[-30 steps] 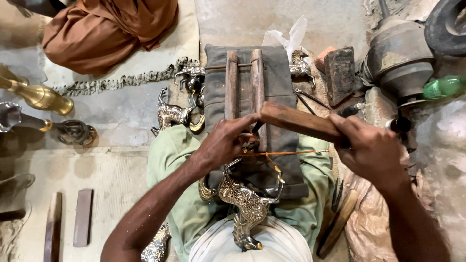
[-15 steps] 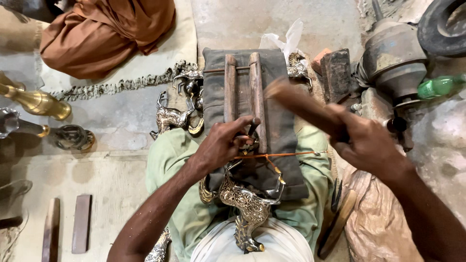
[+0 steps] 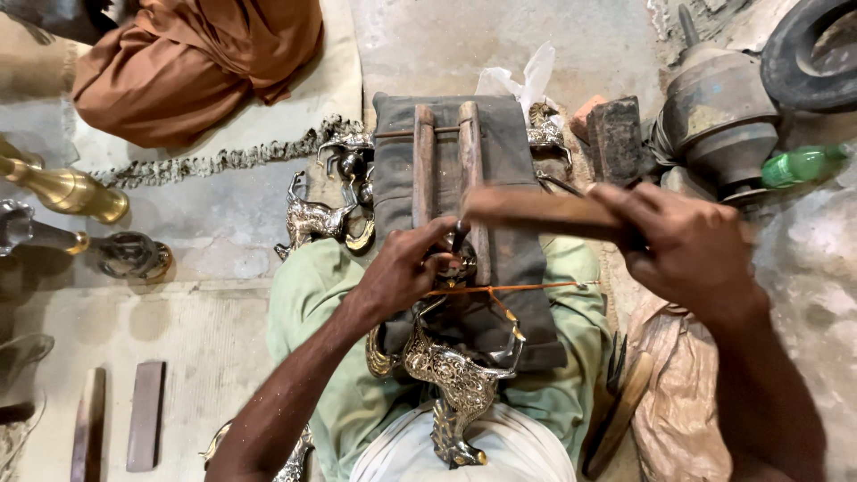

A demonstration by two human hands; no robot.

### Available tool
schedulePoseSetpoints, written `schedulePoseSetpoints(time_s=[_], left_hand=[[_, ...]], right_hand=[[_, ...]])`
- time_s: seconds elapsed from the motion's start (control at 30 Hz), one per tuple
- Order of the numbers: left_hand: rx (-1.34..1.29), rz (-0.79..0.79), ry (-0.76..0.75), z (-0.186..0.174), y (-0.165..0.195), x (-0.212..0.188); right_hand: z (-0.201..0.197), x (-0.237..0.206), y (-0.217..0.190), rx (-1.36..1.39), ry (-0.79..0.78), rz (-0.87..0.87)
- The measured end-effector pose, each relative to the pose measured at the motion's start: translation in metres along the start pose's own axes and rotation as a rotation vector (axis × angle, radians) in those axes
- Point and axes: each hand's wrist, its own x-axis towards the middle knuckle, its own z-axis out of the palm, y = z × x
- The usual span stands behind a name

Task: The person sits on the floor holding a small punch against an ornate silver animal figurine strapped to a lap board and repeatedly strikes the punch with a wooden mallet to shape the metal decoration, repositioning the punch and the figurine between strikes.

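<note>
An ornate brass deer figurine [image 3: 457, 384] lies in my lap against a grey padded work block [image 3: 509, 161] with two wooden rails [image 3: 445, 165]. My left hand [image 3: 406, 268] pinches a small dark punch [image 3: 458, 239] upright on the figurine's upper part. My right hand [image 3: 683, 245] grips a wooden mallet stick [image 3: 536, 210], blurred, raised just right of the punch. An orange cord [image 3: 509, 288] stretches across the block below my hands.
More brass deer figurines [image 3: 317, 214] lie left of the block. Brass vases [image 3: 67, 189] sit far left, flat bars [image 3: 143, 415] at lower left. A person in brown cloth [image 3: 196, 62] sits top left. A metal pot [image 3: 719, 116], green bottle [image 3: 799, 165] and brick [image 3: 616, 134] are right.
The mallet in my right hand swung up and back down toward the punch. My left hand stayed on the punch and figurine.
</note>
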Motion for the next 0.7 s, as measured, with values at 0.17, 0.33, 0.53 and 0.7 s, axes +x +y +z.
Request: schedulePoseSetpoints(time_s=[0.17,0.33,0.53,0.7], left_hand=[[0.042,0.027,0.024,-0.001,-0.010,-0.005],[-0.071,0.015,0.029,0.004,-0.019,-0.008],[0.000,0.063,0.085,0.003,-0.023,-0.011],[-0.078,-0.024,0.083,0.004,-0.023,-0.015]], right_hand=[[0.002,0.001,-0.007,-0.246,0.083,-0.061],[0.012,0.009,-0.006,-0.440,0.083,-0.129],[0.006,0.009,-0.009,-0.518,0.084,-0.129],[0.005,0.014,-0.017,-0.412,0.096,-0.137]])
